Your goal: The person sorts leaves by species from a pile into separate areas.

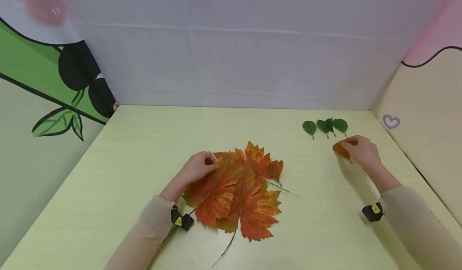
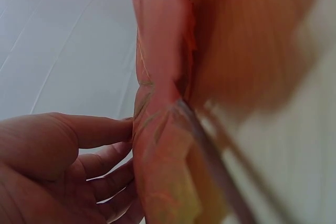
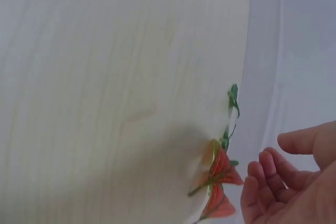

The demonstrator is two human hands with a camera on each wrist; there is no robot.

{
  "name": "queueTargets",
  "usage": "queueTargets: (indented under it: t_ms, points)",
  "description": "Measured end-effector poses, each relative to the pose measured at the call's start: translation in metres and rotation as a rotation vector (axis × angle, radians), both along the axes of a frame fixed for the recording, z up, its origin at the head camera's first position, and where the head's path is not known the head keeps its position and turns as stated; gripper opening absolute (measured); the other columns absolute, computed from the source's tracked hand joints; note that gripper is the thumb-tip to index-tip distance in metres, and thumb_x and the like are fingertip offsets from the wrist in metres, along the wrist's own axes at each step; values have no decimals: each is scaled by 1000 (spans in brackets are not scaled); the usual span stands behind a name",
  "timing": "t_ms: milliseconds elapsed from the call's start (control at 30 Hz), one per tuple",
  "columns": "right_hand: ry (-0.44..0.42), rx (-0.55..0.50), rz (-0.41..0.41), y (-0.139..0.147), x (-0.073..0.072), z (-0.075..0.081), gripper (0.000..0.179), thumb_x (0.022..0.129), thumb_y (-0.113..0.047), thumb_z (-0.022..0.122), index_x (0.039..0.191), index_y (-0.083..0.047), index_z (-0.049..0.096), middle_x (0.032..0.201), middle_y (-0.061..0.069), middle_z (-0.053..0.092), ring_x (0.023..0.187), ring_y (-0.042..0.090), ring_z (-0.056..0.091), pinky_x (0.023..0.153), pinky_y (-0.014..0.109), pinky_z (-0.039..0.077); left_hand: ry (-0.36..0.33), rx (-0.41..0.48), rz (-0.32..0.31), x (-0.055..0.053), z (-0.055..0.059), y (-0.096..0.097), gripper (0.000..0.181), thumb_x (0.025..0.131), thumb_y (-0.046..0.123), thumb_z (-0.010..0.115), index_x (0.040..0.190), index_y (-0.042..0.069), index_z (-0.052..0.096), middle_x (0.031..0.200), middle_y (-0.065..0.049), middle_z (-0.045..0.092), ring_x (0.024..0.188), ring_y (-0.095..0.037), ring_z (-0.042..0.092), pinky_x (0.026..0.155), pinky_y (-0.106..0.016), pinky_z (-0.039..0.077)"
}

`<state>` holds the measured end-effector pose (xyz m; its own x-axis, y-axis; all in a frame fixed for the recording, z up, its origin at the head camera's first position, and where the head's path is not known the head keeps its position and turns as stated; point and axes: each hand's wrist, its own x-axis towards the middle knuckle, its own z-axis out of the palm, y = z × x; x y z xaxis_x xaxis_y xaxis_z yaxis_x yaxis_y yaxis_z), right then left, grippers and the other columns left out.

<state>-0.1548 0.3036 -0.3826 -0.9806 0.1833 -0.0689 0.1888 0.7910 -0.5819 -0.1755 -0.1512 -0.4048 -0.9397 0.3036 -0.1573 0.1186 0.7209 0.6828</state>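
My left hand (image 1: 197, 167) is at the upper left edge of a pile of large orange maple leaves (image 1: 220, 193). In the left wrist view a big leaf (image 2: 160, 129) hides the tips of the thumb and fingers, so I cannot tell whether they pinch anything. Over on the right, my right hand (image 1: 362, 151) is beside a small orange leaf (image 1: 340, 150) with a short stem. The right wrist view shows its thumb (image 3: 299, 141) apart from the loosely bent fingers, with two small orange leaves (image 3: 217, 204) just left of them.
Several small green leaves (image 1: 309, 128) lie in a row behind the right hand. A small orange leaf (image 1: 276, 169) sits at the pile's right edge. Long thin stems (image 1: 229, 246) stick out over the pale table (image 1: 144, 137). A plain cloth wall (image 1: 231, 69) stands behind.
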Motion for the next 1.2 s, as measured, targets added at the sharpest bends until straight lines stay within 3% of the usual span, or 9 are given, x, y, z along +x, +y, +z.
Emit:
queueTargets:
  t_ms: [200,400,667,967,1200]
  points:
    - [-47,-50,113,-31,0,-1,48,94,-36,44,115,7,53,105,24,59,93,33,55,73,37,43,1,-2,-5,0,0,-1,10,86,15,62,89,7,59,91,-7,59,79,-19,51,72,-32,45]
    - [-149,-102,198,-61,0,1,61,92,-50,41,117,5,50,104,19,62,95,30,57,80,41,43,4,-4,-7,0,0,0,10,86,15,62,88,6,59,91,-6,60,79,-19,52,73,-33,45]
    - [-204,-115,330,-102,6,-5,58,89,-54,44,104,-2,65,91,10,67,83,19,60,79,38,43,-3,-11,0,0,0,0,10,86,16,62,89,7,59,91,-6,60,79,-19,52,73,-32,45]
    - [-243,-57,320,-132,10,-10,52,81,-58,55,91,-9,70,79,2,65,73,15,55,64,28,40,-5,-1,-3,1,1,0,10,86,16,62,88,7,59,91,-6,60,80,-19,52,73,-33,45]
    - [-193,-62,349,-140,11,-15,37,82,-44,62,73,-8,65,61,0,55,55,13,41,52,26,31,-6,3,3,-1,-1,-1,9,86,16,62,88,7,59,90,-6,60,78,-19,51,71,-32,45]
